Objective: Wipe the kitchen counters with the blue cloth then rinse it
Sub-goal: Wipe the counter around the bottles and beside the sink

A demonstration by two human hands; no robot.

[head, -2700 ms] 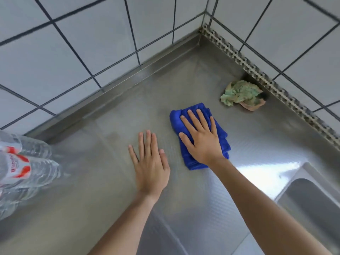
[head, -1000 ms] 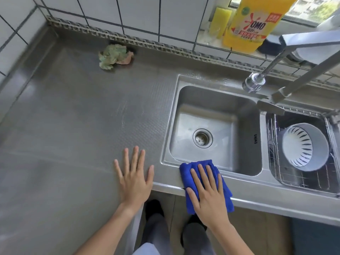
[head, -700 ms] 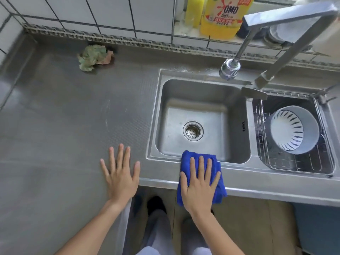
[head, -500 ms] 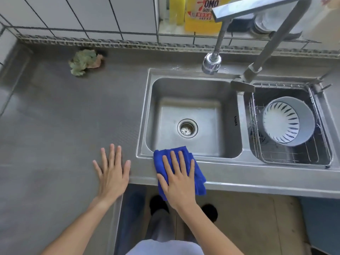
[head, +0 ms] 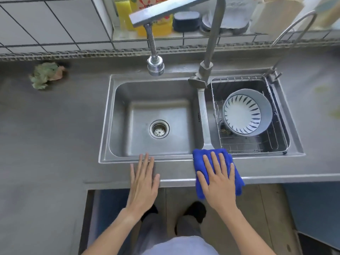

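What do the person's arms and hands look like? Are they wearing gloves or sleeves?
No gloves and no sleeves show. The left hand and right hand are both bare, and so are the forearms down to the bottom of the picture. No ring, watch or bracelet shows on either one.

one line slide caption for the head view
Right hand presses blue cloth on counter edge; left hand flat beside.

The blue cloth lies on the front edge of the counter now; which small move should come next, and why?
Probably slide the blue cloth further right along the front strip. The right hand presses it flat below the divider between the basins, and the strip before the wire basket seems unwiped. The tap is not running.
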